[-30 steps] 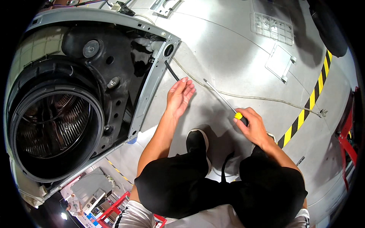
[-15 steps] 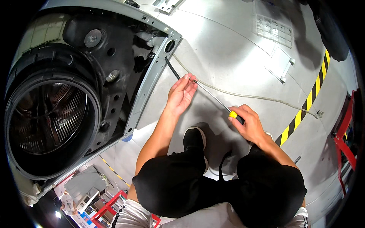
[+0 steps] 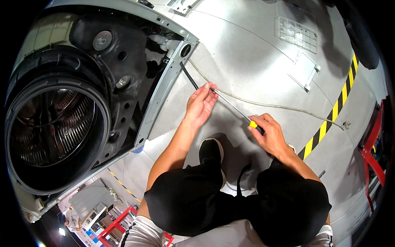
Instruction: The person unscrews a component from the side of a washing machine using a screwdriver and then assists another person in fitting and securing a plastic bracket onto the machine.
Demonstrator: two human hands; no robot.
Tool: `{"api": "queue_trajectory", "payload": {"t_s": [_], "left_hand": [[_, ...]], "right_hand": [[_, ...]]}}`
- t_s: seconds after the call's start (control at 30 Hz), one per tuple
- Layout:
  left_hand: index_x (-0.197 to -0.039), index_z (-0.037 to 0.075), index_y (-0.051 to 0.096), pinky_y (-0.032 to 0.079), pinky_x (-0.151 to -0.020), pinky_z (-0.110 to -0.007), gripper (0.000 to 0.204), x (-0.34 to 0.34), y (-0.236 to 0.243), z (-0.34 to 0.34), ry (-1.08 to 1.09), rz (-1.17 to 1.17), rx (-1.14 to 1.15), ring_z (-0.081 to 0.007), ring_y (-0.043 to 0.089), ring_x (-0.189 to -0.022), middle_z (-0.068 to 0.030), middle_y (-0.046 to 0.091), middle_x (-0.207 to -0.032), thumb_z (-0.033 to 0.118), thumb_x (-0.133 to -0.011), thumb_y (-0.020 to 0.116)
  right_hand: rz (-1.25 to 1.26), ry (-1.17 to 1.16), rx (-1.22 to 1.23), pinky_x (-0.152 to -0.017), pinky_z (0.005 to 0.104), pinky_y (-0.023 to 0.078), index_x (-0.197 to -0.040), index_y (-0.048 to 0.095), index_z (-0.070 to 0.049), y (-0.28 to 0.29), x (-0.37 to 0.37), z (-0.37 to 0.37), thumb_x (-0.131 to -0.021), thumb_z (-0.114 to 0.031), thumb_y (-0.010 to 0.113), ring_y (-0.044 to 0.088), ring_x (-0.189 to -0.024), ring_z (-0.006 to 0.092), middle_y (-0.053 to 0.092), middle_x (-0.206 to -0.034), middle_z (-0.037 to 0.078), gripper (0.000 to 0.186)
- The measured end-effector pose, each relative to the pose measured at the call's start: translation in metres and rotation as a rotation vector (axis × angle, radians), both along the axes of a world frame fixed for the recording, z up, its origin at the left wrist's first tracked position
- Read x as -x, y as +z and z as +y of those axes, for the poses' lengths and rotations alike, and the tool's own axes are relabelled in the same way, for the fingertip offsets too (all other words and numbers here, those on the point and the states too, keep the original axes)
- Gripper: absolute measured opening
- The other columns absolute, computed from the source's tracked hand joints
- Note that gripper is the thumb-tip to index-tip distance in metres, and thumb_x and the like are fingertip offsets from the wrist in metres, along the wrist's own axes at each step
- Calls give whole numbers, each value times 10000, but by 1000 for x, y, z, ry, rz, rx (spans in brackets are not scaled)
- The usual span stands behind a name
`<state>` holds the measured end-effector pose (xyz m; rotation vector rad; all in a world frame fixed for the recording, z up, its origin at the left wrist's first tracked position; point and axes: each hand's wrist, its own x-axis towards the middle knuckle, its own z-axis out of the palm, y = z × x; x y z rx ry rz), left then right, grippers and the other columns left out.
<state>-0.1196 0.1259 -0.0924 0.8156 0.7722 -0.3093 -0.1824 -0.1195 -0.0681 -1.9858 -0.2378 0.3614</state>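
My right hand is wrapped round the yellow-and-black handle of a screwdriver. Its long metal shaft slants up and left to my left hand. There the fingers are pinched round the end of a black tube, and the screwdriver's tip meets a small dark part at the fingertips; what that part is cannot be made out. The tube comes out of a hole in the grey frame of an opened washing machine, whose drum and black rubber door seal show on the left.
A pale cord runs along the floor to a plug. Beyond it lie a clear compartment box and a white bracket. Yellow-black tape crosses the floor at right, near a red metal frame. Another person appears at lower left.
My left hand and the screwdriver's tip have shifted very slightly right and down. The view has tilted a little; both grips look the same.
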Motion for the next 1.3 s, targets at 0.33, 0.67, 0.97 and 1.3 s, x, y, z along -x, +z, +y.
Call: {"api": "queue_trajectory", "payload": {"t_s": [0.33, 0.67, 0.97, 1.3], "left_hand": [[-1003, 50, 565, 501, -798, -284, 187, 10, -10, -6, -13, 29, -32, -148, 576, -896, -63, 616, -970, 208, -904, 584], [-954, 56, 574, 494, -711, -258, 143, -5, -10, 4, 63, -46, -57, -143, 576, -813, -48, 604, -887, 192, -908, 578], [-954, 45, 574, 487, -715, -253, 145, -13, -13, 18, 141, -18, -83, -139, 578, -811, -58, 612, -893, 182, -908, 580], [-1050, 6, 541, 530, -729, -269, 206, -45, 0, 46, -168, 71, -313, -138, 592, -808, -107, 624, -978, 176, -936, 523]], "right_hand": [[2, 41, 224, -619, 363, 471, -1063, 619, -58, 4, 2, 3, -797, -94, 659, 574, -696, 307, 543, -860, 127, 271], [662, -2, -488, -791, 285, 472, -1240, 510, -3, -7, -12, 1, -800, -24, 595, 603, -869, 205, 587, -1029, 131, 449], [1133, -93, -491, -550, 216, 438, -1301, 471, -31, 1, -22, 13, -860, -229, 636, 554, -715, 84, 624, -939, 40, 511], [535, -38, -240, -554, 267, 449, -1194, 583, -56, -38, -41, 37, -840, -239, 640, 548, -586, 112, 649, -766, 36, 402]]}}
